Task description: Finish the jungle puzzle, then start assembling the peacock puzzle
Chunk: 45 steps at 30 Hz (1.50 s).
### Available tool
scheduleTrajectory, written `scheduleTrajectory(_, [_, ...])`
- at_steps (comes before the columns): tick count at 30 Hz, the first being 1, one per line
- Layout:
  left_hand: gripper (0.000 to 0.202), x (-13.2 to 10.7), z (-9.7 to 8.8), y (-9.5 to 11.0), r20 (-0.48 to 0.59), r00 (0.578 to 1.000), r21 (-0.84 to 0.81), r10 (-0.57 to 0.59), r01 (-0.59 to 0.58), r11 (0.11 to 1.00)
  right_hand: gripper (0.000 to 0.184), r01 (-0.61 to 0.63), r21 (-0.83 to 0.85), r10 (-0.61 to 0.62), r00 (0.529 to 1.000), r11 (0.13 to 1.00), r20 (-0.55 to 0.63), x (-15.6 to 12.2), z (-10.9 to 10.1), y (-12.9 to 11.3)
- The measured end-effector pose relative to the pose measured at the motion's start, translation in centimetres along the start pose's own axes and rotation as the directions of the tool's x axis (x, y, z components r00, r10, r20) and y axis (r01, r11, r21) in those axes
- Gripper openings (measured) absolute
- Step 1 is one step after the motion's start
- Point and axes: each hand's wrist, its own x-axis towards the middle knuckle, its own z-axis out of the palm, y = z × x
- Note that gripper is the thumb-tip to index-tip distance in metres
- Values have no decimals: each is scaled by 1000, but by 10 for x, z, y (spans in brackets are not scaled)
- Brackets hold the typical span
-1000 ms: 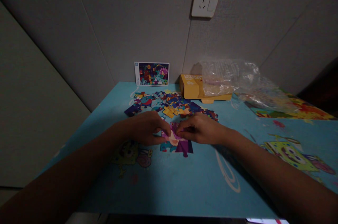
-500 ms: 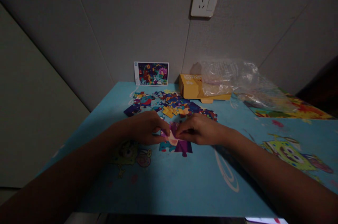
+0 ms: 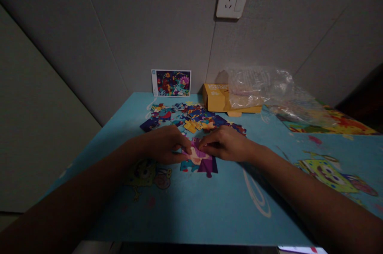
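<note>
A small joined patch of jigsaw puzzle, purple and teal with a pale figure in its middle, lies flat on the blue tabletop. My left hand grips its left side, thumb and fingers closed on the pieces there. From the other side, my right hand has its thumb and fingertips pinched together on a purple puzzle piece at the patch's upper right. The fingers partly cover the patch's upper edge. Just beyond both hands lies a heap of loose puzzle pieces, dark blue, yellow and red.
A picture card leans against the wall at the back. To its right are a yellow box and a crumpled clear plastic bag on it. A colourful sheet lies at the right. The tabletop's front edge is near me.
My right hand has shifted slightly up and away from the patch's middle, showing more of the pale figure. My left hand stays nearly still at the left side.
</note>
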Motion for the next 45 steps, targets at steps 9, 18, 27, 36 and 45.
scheduleTrajectory(9, [14, 1, -1, 2, 2, 1000, -4, 10, -10, 1000, 17, 19, 34, -20, 999, 999, 33, -1, -1, -1])
scheduleTrajectory(18, [13, 1, 0, 1, 19, 999, 1, -26, 26, 1000, 21, 93, 133, -98, 995, 987, 33, -1, -1, -6])
scheduleTrajectory(27, [16, 1, 0, 0, 35, 998, -16, -45, 46, 999, 20, -16, 84, 14, 1000, 996, 24, 0, 1, -15])
scheduleTrajectory(36, [16, 2, 2, -2, 36, 999, 2, -30, 29, 1000, 18, -229, 204, 217, 973, 952, 79, 2, 6, -21])
scheduleTrajectory(45, [20, 2, 2, -3, 27, 999, 4, -23, 23, 1000, 18, -285, 242, 266, 958, 928, 109, 3, 10, -26])
